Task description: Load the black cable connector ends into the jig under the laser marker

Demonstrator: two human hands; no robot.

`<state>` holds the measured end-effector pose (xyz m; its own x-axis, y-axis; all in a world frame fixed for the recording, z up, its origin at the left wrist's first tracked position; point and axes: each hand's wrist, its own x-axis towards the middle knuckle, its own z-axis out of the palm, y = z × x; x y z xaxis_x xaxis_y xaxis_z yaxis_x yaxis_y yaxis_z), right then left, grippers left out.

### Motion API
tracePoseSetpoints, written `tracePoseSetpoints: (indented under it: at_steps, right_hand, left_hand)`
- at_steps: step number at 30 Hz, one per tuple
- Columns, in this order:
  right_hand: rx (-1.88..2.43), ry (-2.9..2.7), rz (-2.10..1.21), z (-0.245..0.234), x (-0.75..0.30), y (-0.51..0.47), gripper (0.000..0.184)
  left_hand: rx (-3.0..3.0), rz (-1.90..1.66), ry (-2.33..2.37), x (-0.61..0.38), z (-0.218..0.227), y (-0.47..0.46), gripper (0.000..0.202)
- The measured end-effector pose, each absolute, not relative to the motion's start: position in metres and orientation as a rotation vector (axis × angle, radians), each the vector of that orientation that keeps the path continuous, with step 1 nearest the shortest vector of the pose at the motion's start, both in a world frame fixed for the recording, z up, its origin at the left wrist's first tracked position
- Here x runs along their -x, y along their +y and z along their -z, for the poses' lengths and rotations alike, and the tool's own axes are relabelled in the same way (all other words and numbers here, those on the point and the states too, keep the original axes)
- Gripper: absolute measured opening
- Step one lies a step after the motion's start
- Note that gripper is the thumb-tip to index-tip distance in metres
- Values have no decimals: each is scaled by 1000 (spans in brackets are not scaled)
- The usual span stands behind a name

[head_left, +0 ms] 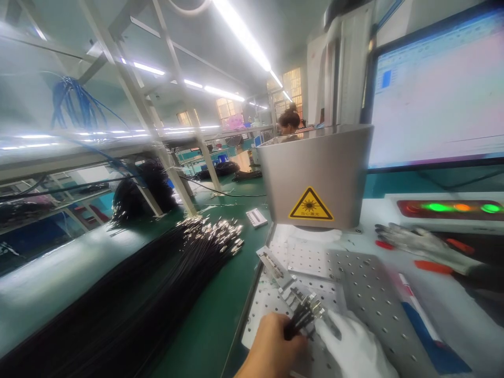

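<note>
Noted left hand (271, 341) fingers closed on cable bunch (303, 316); right hand (354, 349) grip indiscernible. Found large cable pile (157, 283) on counter (220, 315), apparently not yet handled.

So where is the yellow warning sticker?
The yellow warning sticker is in the middle of the head view, on the grey machine box, just above the metal plate with holes.

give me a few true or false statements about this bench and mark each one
1. The left hand grips a small bunch of black cables. True.
2. The right hand is bare. False: it wears a white glove.
3. The warning sticker is blue. False: it is yellow.
4. A big bundle of black cables lies on the green table. True.
5. The monitor is dark. False: its screen is lit.
</note>
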<state>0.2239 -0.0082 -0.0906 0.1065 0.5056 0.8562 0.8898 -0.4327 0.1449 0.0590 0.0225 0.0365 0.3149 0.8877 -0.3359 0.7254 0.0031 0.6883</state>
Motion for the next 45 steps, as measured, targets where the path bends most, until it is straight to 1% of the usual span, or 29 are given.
tracePoseSetpoints:
  at_steps: [1, 4, 8, 10, 13, 15, 18, 22, 26, 28, 30, 34, 38, 41, 45]
  right_hand:
    - [1988, -1335, 1262, 92, -224, -8, 48]
    - [1954, -1242, 1239, 96, -215, -2, 31]
    - [2024, -984, 996, 97, -204, 7, 16]
    - [2013, -1087, 978, 94, -207, 3, 20]
    - [1876, -1343, 1175, 86, -215, -8, 28]
    - [1884, -1309, 1214, 82, -216, -12, 28]
    - [2020, -1135, 1086, 86, -210, -10, 21]
    - [2105, -1183, 803, 101, -207, -3, 37]
    - [2131, -1146, 513, 106, -210, 2, 42]
    - [2122, -1152, 476, 106, -211, 3, 43]
    - [2104, -1142, 512, 106, -209, 4, 40]
    - [2108, -1052, 580, 106, -198, 7, 35]
    - [2151, -872, 549, 103, -184, 13, 32]
    - [2152, -861, 432, 100, -185, 13, 36]
    - [2132, -995, 235, 95, -190, 11, 46]
  left_hand:
    - [-1761, -231, 1454, -60, -36, 23, 16]
    - [-1806, -210, 1467, -65, -36, 24, 14]
    - [-1858, -254, 1502, -68, -33, 23, 16]
    - [-1864, -290, 1497, -67, -31, 20, 20]
    - [-1946, -308, 1505, -65, -30, 15, 22]
    - [-2034, -241, 1522, -65, -29, 13, 21]
    - [-2040, -224, 1504, -66, -30, 15, 23]
    - [-1859, -201, 1488, -67, -33, 22, 19]
    - [-1811, -146, 1471, -68, -31, 26, 22]
    - [-1802, -172, 1484, -69, -29, 26, 28]
    - [-1815, -205, 1523, -70, -27, 25, 33]
    - [-1909, -193, 1558, -71, -23, 21, 36]
    - [-1975, -117, 1558, -72, -23, 18, 38]
    - [-1943, -122, 1589, -74, -25, 16, 37]
    - [-2004, -116, 1594, -79, -28, 16, 28]
